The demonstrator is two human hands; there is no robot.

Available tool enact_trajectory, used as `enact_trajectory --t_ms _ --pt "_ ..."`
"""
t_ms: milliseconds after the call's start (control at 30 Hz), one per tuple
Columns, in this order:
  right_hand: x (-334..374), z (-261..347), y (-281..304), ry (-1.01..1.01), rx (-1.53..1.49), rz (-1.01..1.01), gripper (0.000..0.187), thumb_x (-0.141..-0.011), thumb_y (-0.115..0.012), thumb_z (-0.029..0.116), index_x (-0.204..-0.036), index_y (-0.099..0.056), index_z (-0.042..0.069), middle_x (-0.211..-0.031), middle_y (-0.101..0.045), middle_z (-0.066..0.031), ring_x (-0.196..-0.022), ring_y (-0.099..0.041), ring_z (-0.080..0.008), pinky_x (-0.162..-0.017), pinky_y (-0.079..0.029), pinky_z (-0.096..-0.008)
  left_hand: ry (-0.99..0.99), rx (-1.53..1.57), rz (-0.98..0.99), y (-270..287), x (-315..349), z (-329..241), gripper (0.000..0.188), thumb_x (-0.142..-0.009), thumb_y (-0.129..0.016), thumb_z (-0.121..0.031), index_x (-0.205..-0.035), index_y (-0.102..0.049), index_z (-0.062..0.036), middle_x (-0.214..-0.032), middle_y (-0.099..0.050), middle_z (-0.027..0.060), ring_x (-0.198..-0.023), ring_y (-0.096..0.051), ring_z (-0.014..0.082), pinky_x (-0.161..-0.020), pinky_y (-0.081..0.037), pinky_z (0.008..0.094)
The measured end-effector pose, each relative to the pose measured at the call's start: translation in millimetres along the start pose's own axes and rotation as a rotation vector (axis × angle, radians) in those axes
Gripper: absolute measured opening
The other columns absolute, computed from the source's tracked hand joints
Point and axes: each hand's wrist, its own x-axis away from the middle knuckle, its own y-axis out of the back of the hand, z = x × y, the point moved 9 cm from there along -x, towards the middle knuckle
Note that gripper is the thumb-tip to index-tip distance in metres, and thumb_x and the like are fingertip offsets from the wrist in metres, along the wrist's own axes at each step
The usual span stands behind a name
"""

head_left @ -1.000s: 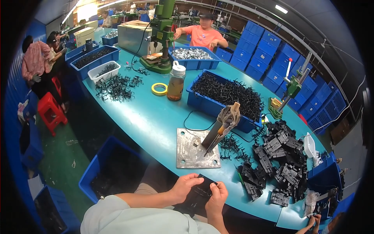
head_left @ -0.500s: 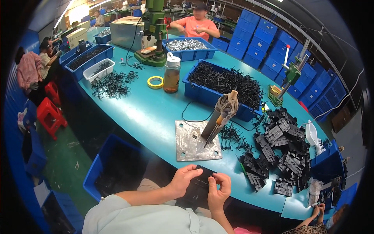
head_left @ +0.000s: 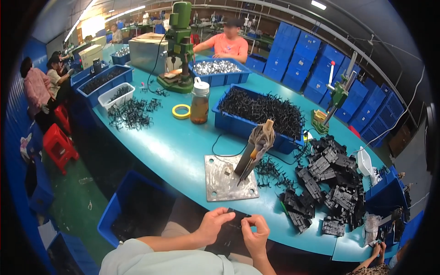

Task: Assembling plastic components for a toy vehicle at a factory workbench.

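Observation:
Close to my body, just off the table's near edge, I hold a black moulded plastic part (head_left: 237,214). My left hand (head_left: 211,226) grips its left end, thumb on top. On its right end, my right hand (head_left: 255,233) has thumb and fingertips pinched together; whether a smaller piece is between them I cannot make out. Beyond my hands lies a metal plate (head_left: 219,190) with corner holes. On it stands a dark post (head_left: 245,162) with a cloth-wrapped top and a slim tool with an orange handle leaning on it. Small black branched parts (head_left: 271,169) lie beside the plate.
Black moulded housings (head_left: 341,197) are heaped at the right. A blue bin (head_left: 293,145) of branched parts, a bottle (head_left: 200,106), yellow tape (head_left: 181,112) and a green drill press (head_left: 179,46) stand farther back. Left of my legs is a blue crate (head_left: 107,206). A person (head_left: 229,45) sits across.
The view has tilted up, so the table sits lower in it. My right thumb and fingers have drawn closer together at the part's edge. The person across has moved their arms.

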Motion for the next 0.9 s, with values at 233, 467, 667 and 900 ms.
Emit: enact_trajectory --t_ms 233,467,667,900 --pt "15.6 -18.2 -3.6 -0.11 -0.089 -0.037 0.008 -0.078 -0.067 -0.001 -0.08 -0.059 0.0 -0.083 -0.059 -0.0059 -0.07 -0.056 -0.0088 -0.066 -0.046 -0.0218 0.025 -0.057 0.081 5.8 -6.5 4.0 0.014 -0.086 -0.062 -0.01 -0.097 -0.064 -0.0012 -0.091 -0.064 0.0017 -0.084 -0.058 0.0072 -0.076 -0.045 0.0207" --pt "13.6 -20.7 -11.0 -0.204 -0.278 -0.058 0.01 -0.079 -0.068 -0.001 -0.085 -0.059 0.001 -0.087 -0.058 -0.0036 -0.072 -0.055 -0.0074 -0.066 -0.045 -0.0203 0.169 -0.098 0.196 -1.7 -10.1 1.6 0.02 -0.085 -0.061 -0.01 -0.101 -0.063 0.0017 -0.099 -0.065 0.0085 -0.089 -0.061 0.0157 -0.083 -0.047 0.0284" --pt "22.6 -26.9 -15.3 -0.365 -0.616 -0.221 0.022 -0.078 -0.066 -0.004 -0.096 -0.055 0.002 -0.087 -0.057 -0.0028 -0.075 -0.052 -0.0082 -0.071 -0.042 -0.0193 0.125 -0.139 0.257 -8.5 -9.2 -2.9 0.021 -0.084 -0.063 -0.005 -0.103 -0.063 0.0032 -0.097 -0.065 0.01 -0.087 -0.063 0.0168 -0.08 -0.05 0.0293" --pt "17.6 -23.4 -28.0 -0.586 -0.775 -0.105 0.018 -0.078 -0.064 -0.001 -0.092 -0.053 0.002 -0.083 -0.056 -0.0026 -0.073 -0.051 -0.0091 -0.071 -0.043 -0.0212 0.058 -0.104 0.186 -8.9 -0.2 -8.1 0.017 -0.083 -0.065 -0.006 -0.097 -0.065 0.0029 -0.091 -0.066 0.0055 -0.08 -0.06 0.01 -0.073 -0.049 0.0238"
